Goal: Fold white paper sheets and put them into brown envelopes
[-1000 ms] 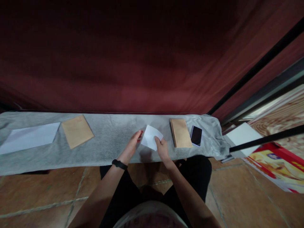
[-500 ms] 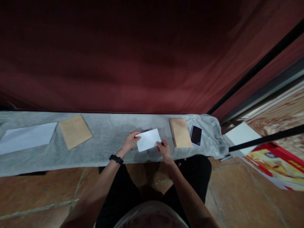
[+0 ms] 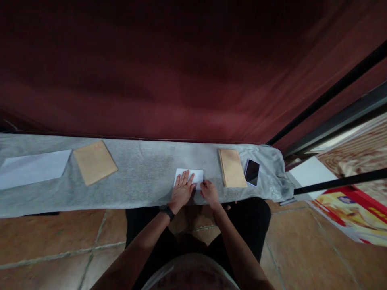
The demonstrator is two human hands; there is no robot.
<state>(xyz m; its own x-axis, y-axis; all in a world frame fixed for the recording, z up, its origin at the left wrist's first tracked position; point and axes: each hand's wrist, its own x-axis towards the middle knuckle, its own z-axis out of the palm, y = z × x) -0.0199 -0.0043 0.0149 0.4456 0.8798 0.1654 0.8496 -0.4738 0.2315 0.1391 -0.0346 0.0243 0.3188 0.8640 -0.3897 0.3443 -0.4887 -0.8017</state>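
A folded sheet of white paper [image 3: 197, 176] lies on the grey cloth right in front of me. My left hand [image 3: 181, 191] rests flat on its left part, fingers stretched out and slightly spread. At the paper's lower right corner, my right hand [image 3: 209, 192] has its fingers closed in a pinch on the edge. The left palm and fingers hide some of the paper. To the right of my hands are brown envelopes [image 3: 233, 168] in a small stack. Farther left lies another brown envelope [image 3: 95, 162], next to a stack of white paper sheets [image 3: 33, 169].
A phone [image 3: 252, 172] lies just right of the envelope stack. The grey cloth [image 3: 145, 169] covers a long narrow bench against a dark red curtain [image 3: 169, 100]. Beyond the right end are a black pole [image 3: 341, 181], a white box [image 3: 313, 174] and a red-yellow carton [image 3: 353, 209].
The paper has come down from between both hands onto the cloth. My left hand has let go of its left edge and now presses flat on top; the right still pinches the right side.
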